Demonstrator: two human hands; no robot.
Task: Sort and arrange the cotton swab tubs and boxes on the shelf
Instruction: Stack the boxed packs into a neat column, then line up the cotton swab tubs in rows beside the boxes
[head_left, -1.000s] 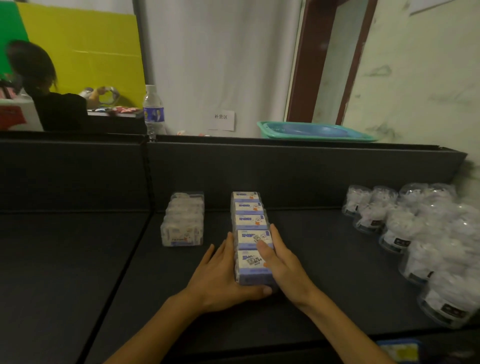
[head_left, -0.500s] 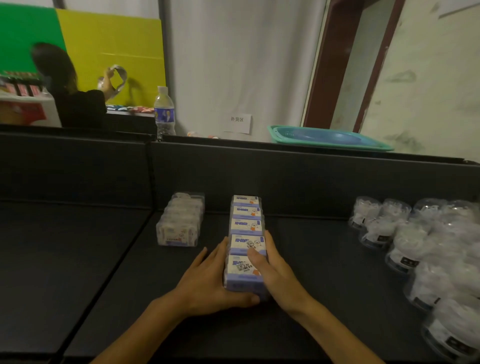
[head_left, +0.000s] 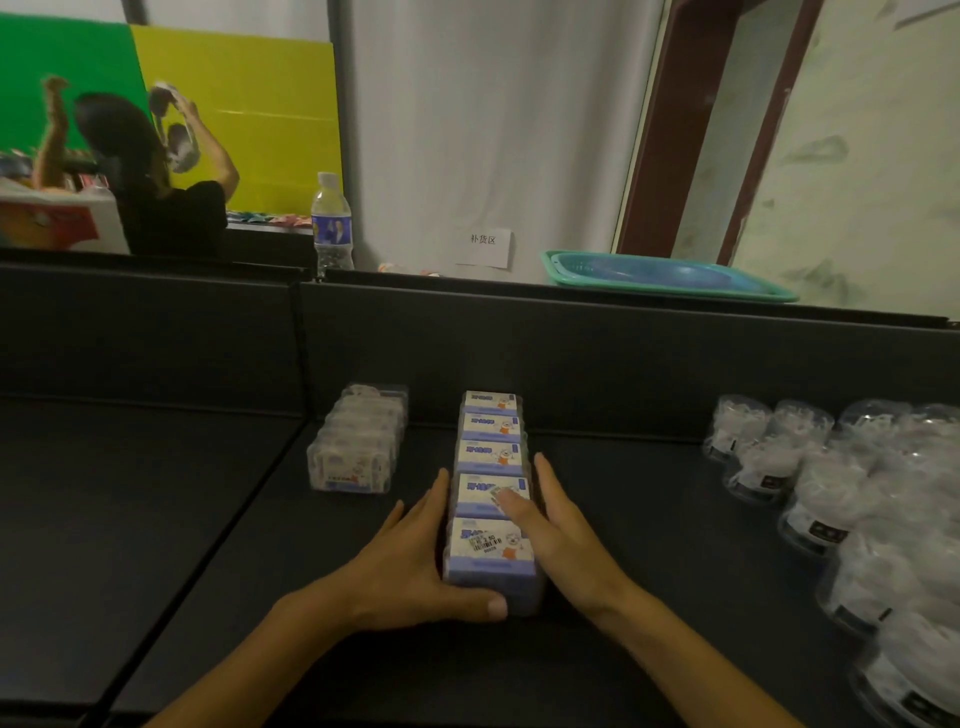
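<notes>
Head view: a single-file row of blue-and-white printed cotton swab boxes (head_left: 491, 483) is being squared on the black shelf (head_left: 623, 519). It is being pressed between the flat left hand (head_left: 415, 566) and right hand (head_left: 556, 535), neither gripping, apparently for alignment.

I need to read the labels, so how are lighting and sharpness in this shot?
Head view: dim, the shelf nearly black; the front purple box shows print too soft to read; the round tubs on the right smear toward the edge; the wide lens bends the shelf's back wall.

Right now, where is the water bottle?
In the head view, the water bottle stands upper left of centre, behind the shelf's back panel, left of the green basin.
</notes>
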